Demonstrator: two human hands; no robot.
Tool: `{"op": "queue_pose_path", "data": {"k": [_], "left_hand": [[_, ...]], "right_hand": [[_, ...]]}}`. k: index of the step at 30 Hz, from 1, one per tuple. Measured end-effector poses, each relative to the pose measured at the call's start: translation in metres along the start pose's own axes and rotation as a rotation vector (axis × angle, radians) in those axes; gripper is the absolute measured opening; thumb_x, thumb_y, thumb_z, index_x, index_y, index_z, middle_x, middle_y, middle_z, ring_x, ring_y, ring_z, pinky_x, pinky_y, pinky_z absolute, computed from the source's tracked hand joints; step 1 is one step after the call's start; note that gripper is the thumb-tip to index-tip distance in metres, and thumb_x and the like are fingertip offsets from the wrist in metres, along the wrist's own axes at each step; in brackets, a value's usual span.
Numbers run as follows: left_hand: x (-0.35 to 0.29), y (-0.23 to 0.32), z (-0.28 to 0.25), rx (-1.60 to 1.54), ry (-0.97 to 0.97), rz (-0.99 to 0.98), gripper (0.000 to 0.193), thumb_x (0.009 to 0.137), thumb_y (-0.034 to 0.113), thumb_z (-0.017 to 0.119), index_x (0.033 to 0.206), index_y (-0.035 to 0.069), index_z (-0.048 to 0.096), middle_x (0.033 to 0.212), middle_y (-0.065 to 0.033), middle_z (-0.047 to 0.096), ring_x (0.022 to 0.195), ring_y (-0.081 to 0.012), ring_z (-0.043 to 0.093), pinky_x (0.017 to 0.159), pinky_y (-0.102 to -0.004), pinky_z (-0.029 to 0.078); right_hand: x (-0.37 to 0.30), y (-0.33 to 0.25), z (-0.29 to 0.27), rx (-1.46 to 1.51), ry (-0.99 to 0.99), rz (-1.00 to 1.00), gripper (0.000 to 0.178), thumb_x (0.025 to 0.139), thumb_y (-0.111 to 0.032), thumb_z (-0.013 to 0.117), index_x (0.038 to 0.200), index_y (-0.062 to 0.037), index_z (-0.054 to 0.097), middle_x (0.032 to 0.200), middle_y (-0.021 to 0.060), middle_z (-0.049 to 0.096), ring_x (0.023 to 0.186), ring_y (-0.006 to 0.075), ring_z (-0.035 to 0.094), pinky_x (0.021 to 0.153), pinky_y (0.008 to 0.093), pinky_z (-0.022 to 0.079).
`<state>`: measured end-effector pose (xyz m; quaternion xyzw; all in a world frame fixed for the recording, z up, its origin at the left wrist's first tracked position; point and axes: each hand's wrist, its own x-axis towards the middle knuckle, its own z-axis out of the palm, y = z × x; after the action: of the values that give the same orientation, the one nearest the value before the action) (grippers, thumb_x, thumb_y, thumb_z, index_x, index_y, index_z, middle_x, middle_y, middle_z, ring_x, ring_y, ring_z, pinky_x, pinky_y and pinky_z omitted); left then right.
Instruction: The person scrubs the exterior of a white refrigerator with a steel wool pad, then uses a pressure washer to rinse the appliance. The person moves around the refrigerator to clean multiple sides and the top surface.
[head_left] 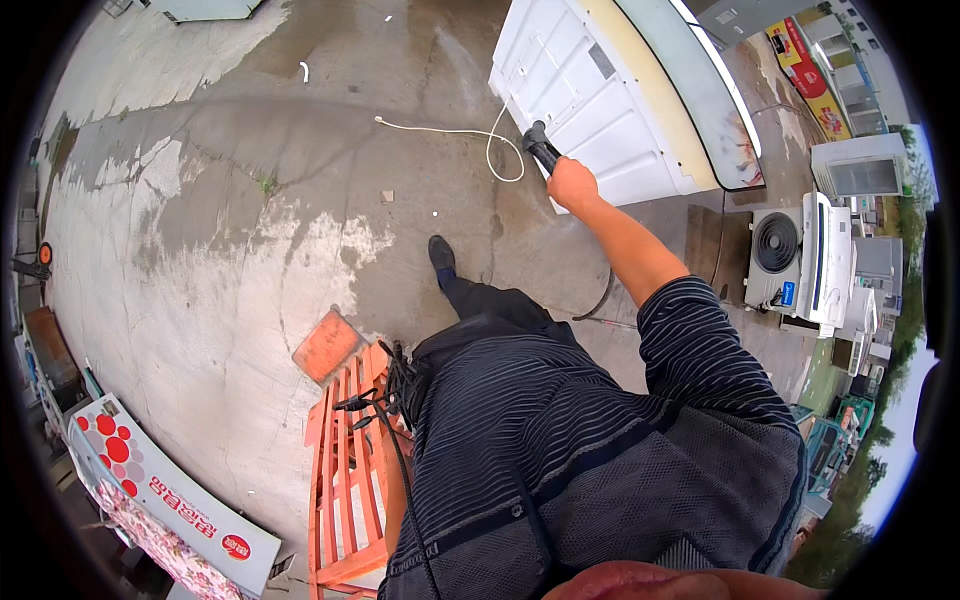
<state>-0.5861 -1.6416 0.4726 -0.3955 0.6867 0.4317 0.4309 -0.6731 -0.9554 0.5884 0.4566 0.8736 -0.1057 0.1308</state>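
Observation:
My right hand [573, 184] is closed around a black-handled tool with a rounded dark head [537, 132]; its exact kind is unclear. The head is held up against, or just in front of, the ribbed panel of a large white appliance [620, 110]; I cannot tell if they touch. A white cord [505, 178] trails from beside the appliance and loops on the floor. At my left hip hangs a bundle of black cables [402, 388], one strand running along my shirt. My left forearm [396, 500] shows below the bundle; the hand itself is hidden.
An orange slatted rack [350, 470] stands close on my left, beside an orange board [327, 345]. A black hose [600, 298] lies on the floor right of my legs. An air-conditioner outdoor unit [775, 250] stands further right. A long white sign panel [175, 490] is at lower left.

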Motion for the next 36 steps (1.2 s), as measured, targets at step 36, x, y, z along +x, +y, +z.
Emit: {"op": "queue_pose_path", "data": {"k": [36], "left_hand": [[0.065,0.353,-0.139,0.006,0.099,0.03,0.025,0.103,0.031,0.047,0.085,0.015,0.055,0.061,0.0008,0.051,0.049,-0.0127,0.049,0.047,-0.0301,0.04]], "right_hand": [[0.095,-0.163,0.054,0.049,-0.27,0.39,0.027,0.087,-0.015,0.061,0.108,-0.0033,0.073,0.111,0.0197,0.073,0.103,0.0367,0.071,0.089,0.0439,0.057]]}}
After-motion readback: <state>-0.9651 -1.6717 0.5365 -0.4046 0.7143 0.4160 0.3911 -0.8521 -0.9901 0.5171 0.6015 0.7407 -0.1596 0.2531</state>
